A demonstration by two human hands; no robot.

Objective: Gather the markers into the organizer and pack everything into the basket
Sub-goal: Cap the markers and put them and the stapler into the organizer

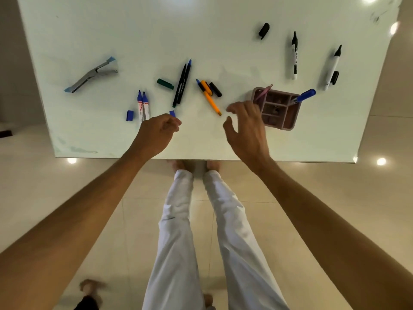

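Blue cap [172,113] just beyond the curled, empty left hand [156,133]; right hand [245,126] spread wide, empty.

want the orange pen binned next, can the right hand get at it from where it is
Probably yes: the right hand hovers open just beside the orange pen, whose near end lies bare on the table.

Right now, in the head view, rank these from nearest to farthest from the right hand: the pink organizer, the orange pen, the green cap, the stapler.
From the right hand:
1. Pink organizer, directly beside it on the right; the fingers overlap its near-left corner.
2. Orange pen, just left of the fingertips.
3. Green cap, farther left, past the black pens.
4. Stapler, far left of the table.
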